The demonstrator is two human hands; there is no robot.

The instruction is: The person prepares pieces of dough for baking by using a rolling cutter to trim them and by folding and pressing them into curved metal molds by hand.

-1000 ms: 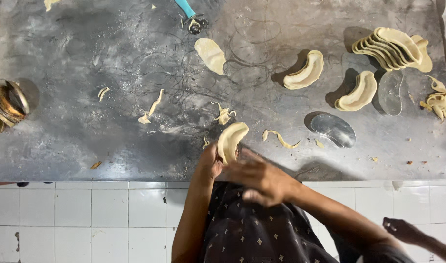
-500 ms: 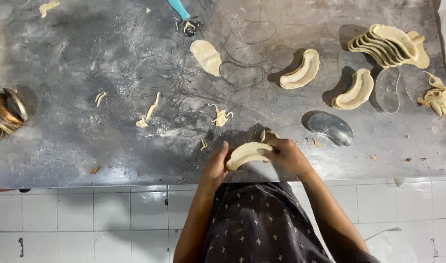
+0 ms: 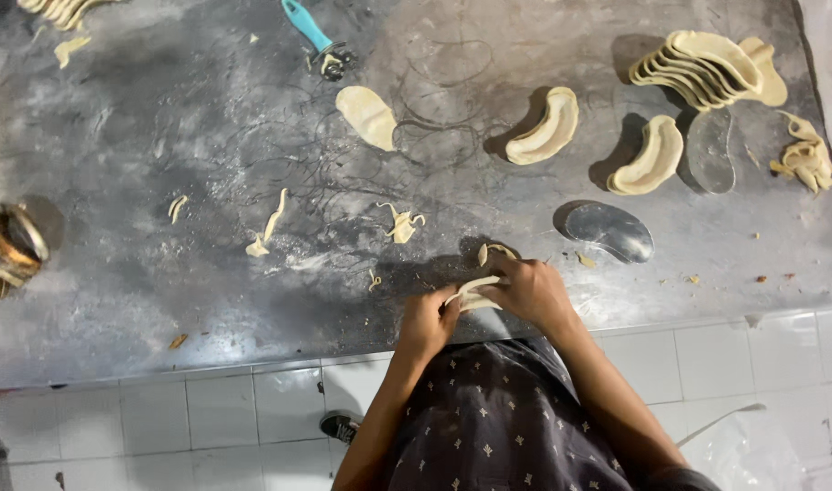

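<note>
A floured steel worktop (image 3: 161, 136) fills the frame; at its lower centre edge, the left hand (image 3: 427, 323) and right hand (image 3: 531, 293) pinch closed around a folded dough piece (image 3: 473, 291), near a metal mould (image 3: 609, 231).

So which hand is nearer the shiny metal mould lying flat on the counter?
Right. The right hand sits just below-left of the metal mould; the left hand is farther left, across the folded dough.

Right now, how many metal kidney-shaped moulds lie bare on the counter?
2: one mould just beyond the right hand, another mould farther right beside the stacked dough shells. Others may sit hidden under dough.
</note>
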